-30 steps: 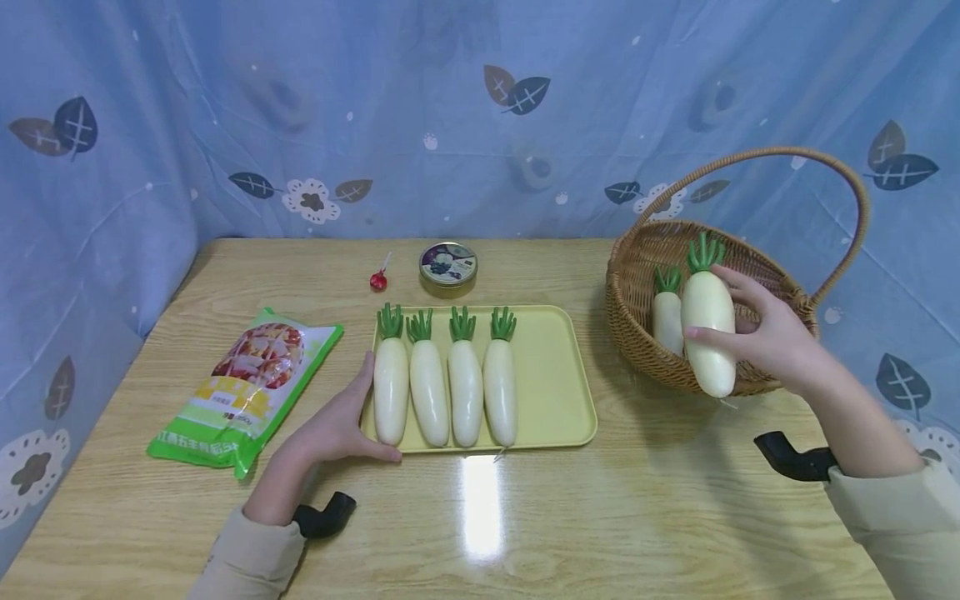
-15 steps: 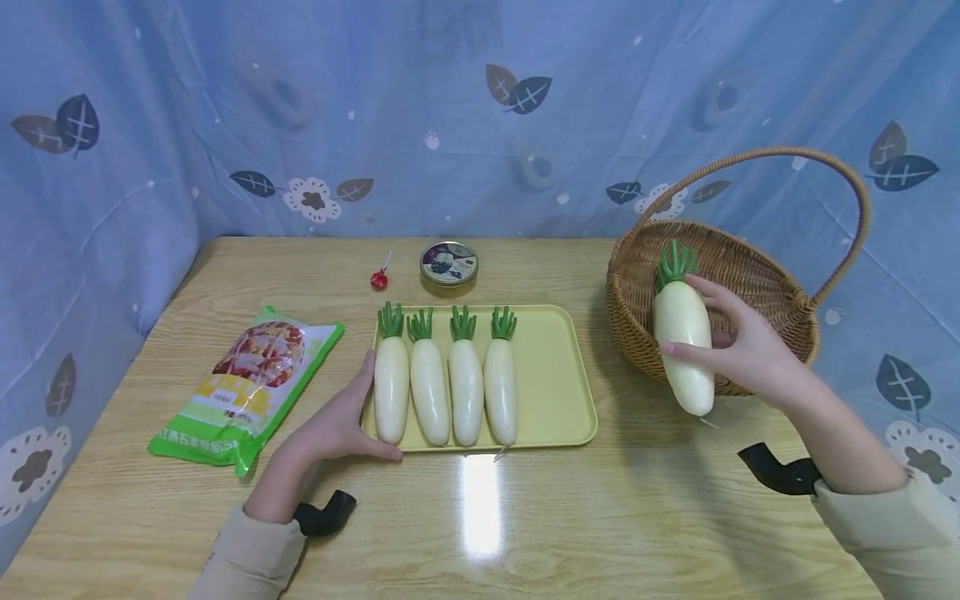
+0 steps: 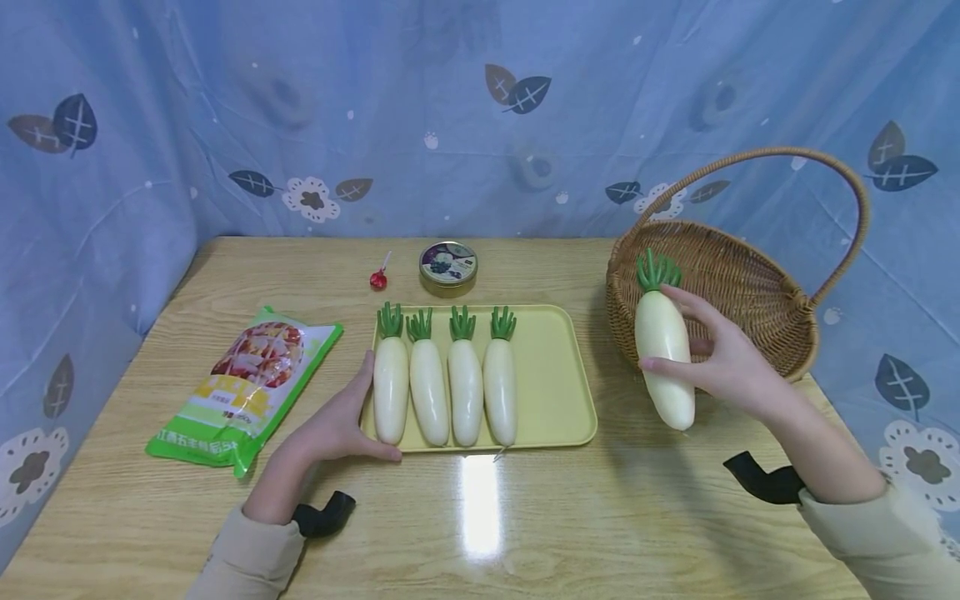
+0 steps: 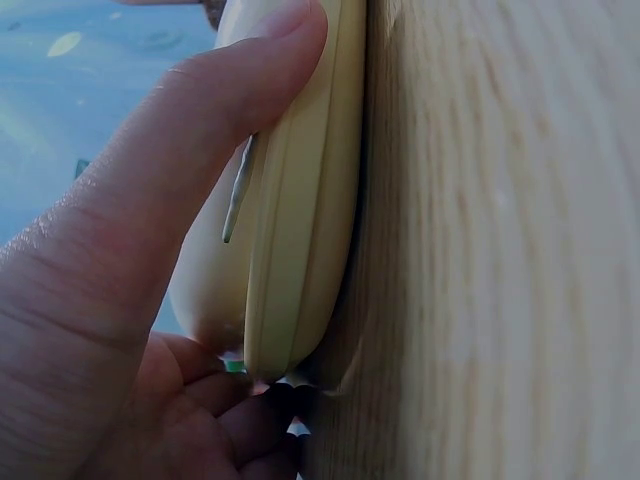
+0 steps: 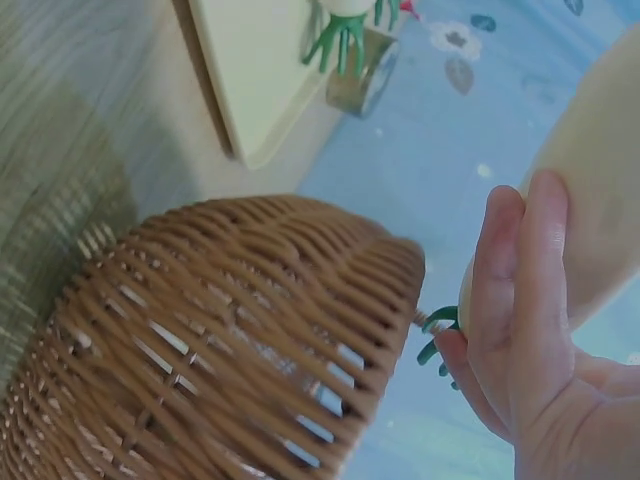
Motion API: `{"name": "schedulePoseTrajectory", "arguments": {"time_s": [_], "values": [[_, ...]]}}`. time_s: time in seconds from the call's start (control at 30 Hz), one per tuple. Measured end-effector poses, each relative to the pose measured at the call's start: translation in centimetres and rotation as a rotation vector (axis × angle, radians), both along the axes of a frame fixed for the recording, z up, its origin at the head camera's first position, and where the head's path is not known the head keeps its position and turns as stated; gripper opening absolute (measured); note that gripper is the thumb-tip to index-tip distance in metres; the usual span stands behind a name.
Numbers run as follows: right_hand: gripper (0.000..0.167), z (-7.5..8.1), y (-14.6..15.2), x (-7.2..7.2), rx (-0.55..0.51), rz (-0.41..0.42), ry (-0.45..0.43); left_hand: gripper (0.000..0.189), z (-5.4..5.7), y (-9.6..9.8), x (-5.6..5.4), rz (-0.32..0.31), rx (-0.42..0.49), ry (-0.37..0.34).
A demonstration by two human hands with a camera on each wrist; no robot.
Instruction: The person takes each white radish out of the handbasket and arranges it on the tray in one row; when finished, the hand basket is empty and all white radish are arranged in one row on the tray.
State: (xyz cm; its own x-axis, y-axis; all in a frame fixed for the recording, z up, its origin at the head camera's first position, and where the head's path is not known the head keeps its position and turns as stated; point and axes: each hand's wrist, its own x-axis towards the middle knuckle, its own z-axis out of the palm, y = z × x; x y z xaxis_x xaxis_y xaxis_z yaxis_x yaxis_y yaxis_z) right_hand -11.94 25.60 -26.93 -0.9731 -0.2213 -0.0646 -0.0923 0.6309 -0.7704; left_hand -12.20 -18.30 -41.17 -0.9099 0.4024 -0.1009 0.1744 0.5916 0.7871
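Observation:
My right hand (image 3: 726, 357) grips a white daikon radish (image 3: 663, 342) with a green leafy top, held in front of the left side of a wicker basket (image 3: 742, 292). In the right wrist view the fingers lie along the radish (image 5: 600, 180), beside the woven basket wall (image 5: 240, 330). A yellow tray (image 3: 551, 375) bears several more daikon radishes (image 3: 465, 392), side by side with tops toward the back. My left hand (image 3: 341, 421) holds the tray's near left corner, thumb on the front rim. Its thumb (image 4: 220, 90) presses the tray edge (image 4: 295, 240) in the left wrist view.
Left of the tray lies a green-and-white food bag (image 3: 247, 387). Behind it are a red lollipop (image 3: 378, 279) and a round tin (image 3: 447, 268). The basket's tall handle (image 3: 825, 162) arches over its opening. A blue patterned curtain (image 3: 420, 183) stands at the back.
My right hand has moved left and toward me with the radish, out from over the basket. The radish seen inside the basket earlier is now out of sight. My left hand stays put.

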Motion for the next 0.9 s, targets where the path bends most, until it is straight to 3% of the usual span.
{"name": "schedulePoseTrajectory", "arguments": {"time_s": [0.57, 0.9], "values": [[0.088, -0.6, -2.4, -0.2, -0.003, 0.062, -0.004, 0.143, 0.0, -0.1, 0.0, 0.001, -0.014, 0.002], [0.088, -1.8, -3.6, -0.5, -0.036, 0.148, 0.013, 0.141, 0.0, 0.0, 0.0, -0.006, -0.01, 0.012]]}}
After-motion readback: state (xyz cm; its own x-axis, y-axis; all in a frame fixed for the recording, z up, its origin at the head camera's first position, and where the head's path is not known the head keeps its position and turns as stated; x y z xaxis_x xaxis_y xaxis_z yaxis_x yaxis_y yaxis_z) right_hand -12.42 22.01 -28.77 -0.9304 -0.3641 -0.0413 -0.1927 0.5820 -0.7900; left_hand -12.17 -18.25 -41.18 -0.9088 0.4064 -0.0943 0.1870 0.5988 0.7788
